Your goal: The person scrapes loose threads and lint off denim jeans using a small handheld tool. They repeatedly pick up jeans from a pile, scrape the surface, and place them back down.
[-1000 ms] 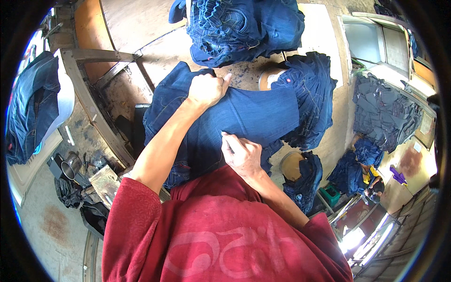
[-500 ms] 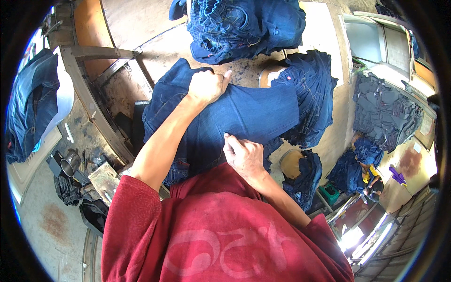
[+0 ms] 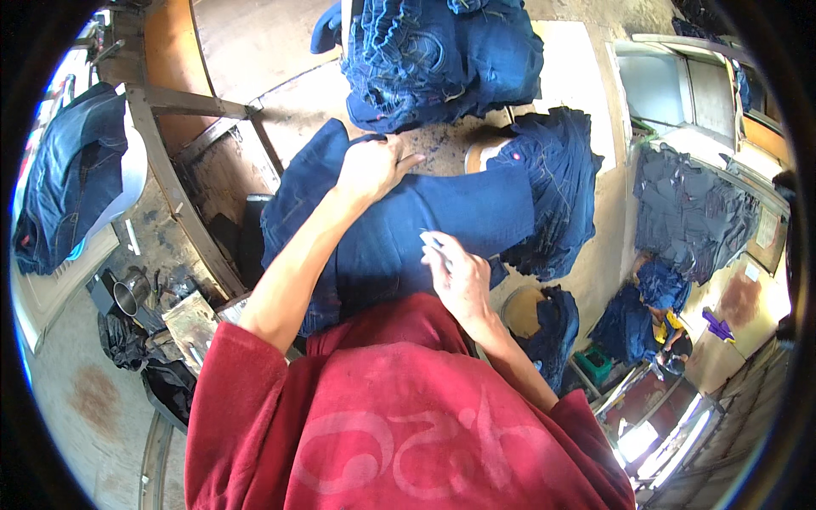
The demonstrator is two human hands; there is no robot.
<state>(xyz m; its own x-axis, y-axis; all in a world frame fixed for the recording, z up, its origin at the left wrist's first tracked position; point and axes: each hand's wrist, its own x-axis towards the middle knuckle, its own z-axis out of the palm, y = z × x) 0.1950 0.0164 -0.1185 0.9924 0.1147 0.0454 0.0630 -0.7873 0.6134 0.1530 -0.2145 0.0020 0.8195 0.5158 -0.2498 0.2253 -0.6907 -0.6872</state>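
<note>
Shifting slightly toward the right of the frame since half a second ago, my right hand [image 3: 459, 276] is now hovering at or just over the denim garment [image 3: 450, 204], a little farther from my left hand [image 3: 370, 170]. Nearest to me, my maroon shirt [image 3: 374, 408] is filling the bottom of the frame. Just beyond it, the denim garment is lying across the middle of the frame, its squared end pointing right. My right hand is keeping its thumb and fingertips narrow, close together; I cannot tell whether they are pinching anything. My left hand is resting on the garment's far edge, one finger reaching out to the right, and I cannot tell how firmly it is gripping the cloth.

Right of centre, a pile of jeans [image 3: 552, 212] is sitting next to the garment's squared end. Below that pile, bunched denim [image 3: 557, 327] is hanging beside a round tan top [image 3: 520, 310]. At the top of the frame, a tall denim stack [image 3: 442, 59] is rising beyond my left hand. Toward the left edge, folded jeans [image 3: 68, 170] are draping above a metal cup [image 3: 127, 296]. Farther off at the right, dark grey garments [image 3: 693, 208] are lying heaped above a green crate [image 3: 595, 365] and a purple strip [image 3: 718, 325].
</note>
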